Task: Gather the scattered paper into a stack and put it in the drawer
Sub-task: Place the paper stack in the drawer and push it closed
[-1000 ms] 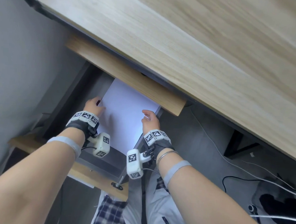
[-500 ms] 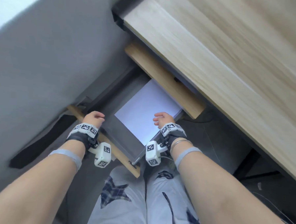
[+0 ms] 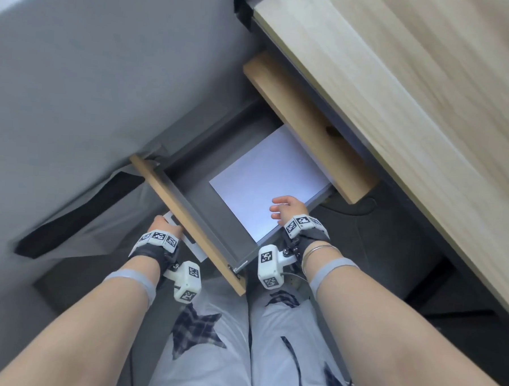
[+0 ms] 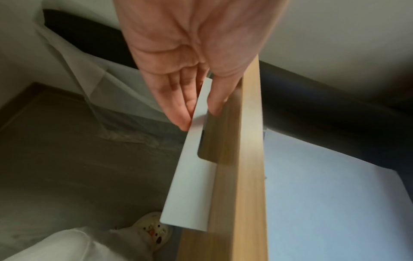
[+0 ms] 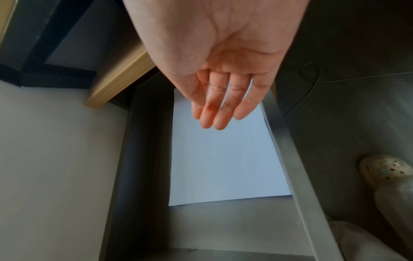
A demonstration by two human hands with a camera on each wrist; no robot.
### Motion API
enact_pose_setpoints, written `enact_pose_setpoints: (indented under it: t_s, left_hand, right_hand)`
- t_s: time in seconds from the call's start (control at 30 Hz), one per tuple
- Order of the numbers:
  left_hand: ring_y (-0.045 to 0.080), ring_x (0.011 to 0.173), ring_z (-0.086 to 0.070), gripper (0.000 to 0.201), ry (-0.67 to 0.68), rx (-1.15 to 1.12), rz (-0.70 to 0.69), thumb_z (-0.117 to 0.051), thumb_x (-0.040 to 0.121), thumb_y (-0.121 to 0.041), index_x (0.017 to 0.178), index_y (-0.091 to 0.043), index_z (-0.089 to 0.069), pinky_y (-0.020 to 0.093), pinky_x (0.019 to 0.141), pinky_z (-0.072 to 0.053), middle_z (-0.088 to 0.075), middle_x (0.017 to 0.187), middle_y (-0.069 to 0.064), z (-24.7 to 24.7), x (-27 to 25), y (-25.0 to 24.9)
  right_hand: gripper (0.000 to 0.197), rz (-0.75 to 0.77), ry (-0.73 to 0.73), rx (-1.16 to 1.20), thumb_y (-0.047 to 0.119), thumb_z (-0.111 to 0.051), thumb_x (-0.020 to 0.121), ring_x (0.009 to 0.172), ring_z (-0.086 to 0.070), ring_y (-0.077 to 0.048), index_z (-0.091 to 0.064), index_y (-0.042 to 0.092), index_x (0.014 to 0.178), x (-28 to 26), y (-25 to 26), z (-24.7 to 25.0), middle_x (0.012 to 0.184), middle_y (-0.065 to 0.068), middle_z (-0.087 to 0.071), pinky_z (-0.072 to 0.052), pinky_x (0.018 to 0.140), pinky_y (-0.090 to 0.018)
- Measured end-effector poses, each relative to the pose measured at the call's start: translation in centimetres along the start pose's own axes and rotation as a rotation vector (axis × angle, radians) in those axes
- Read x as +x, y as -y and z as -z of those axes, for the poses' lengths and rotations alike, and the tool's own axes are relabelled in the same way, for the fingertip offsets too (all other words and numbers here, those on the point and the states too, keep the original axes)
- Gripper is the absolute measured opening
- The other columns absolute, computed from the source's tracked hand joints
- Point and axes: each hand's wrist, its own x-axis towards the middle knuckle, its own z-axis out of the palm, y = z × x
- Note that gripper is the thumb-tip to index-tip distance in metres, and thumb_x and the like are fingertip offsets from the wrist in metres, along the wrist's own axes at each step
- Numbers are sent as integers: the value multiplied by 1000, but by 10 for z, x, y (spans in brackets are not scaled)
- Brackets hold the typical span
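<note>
A white paper stack (image 3: 265, 181) (image 5: 219, 159) (image 4: 324, 194) lies flat in the open grey drawer (image 3: 213, 217), against its right wall. The drawer's wooden front (image 3: 187, 218) (image 4: 239, 176) carries a white handle plate (image 3: 195, 248) (image 4: 190, 176). My left hand (image 3: 163, 225) (image 4: 198, 115) pinches that handle, fingers on its outer face and thumb behind it in the cutout. My right hand (image 3: 285, 207) (image 5: 219, 114) hovers just above the near right corner of the paper, fingers straight and holding nothing.
A light wooden desk top (image 3: 400, 82) overhangs the drawer, with another wooden panel (image 3: 304, 124) under it covering the paper's far end. A grey wall (image 3: 76, 80) stands left. My legs (image 3: 209, 352), a shoe (image 5: 386, 169) and a floor cable (image 5: 310, 70) lie below.
My left hand left the paper's left edge, drew back out of the drawer and took the front handle. My right hand lifted off the paper. The stack stays flat in the drawer.
</note>
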Motion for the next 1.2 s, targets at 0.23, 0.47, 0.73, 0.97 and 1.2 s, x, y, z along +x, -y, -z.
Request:
enact_pose_setpoints:
  t_s: [0.23, 0.47, 0.73, 0.97, 1.2]
  left_hand:
    - [35, 86, -61, 34, -44, 37, 13, -52, 85, 1, 119, 4, -57, 32, 69, -43, -68, 94, 20, -1, 6, -20]
    - [33, 78, -64, 32, -10, 116, -78, -53, 84, -2, 113, 10, -59, 34, 74, -50, -62, 72, 24, -9, -6, -58]
    - [29, 67, -61, 18, 4, 96, -136, -54, 86, -6, 74, 6, -57, 37, 73, -49, -61, 72, 23, -19, -16, -116]
    - [24, 86, -53, 34, 127, -70, -199, -59, 86, -8, 59, -20, -40, 39, 94, -52, -55, 90, 8, -37, 7, -156]
    - [22, 63, -50, 36, 22, 159, -249, -51, 88, -11, 54, -7, -41, 24, 61, -42, -44, 58, 5, -45, -21, -213]
  right_hand:
    - [28, -41, -40, 52, 1, -38, 90, 61, -55, -9, -61, 13, 100, 9, -14, 14, 84, -4, -62, -44, 56, -19]
    - [31, -71, -112, 104, -2, -39, 90, 56, -53, -8, -63, 8, 107, 13, -15, 41, 71, 2, -59, -41, 49, -15]
    - [30, -106, -147, 144, 1, -41, 92, 59, -54, -8, -61, 5, 115, 15, -18, 86, 90, -6, -63, -44, 53, -16]
    - [31, -186, -151, 251, -2, -40, 94, 58, -51, -13, -57, -2, 121, 18, -24, 118, 80, -5, -62, -42, 52, -19]
    - [21, -236, -237, 392, 2, -40, 95, 33, -51, -8, -55, 9, 108, 31, -25, 132, 71, -10, -53, -37, 32, -13]
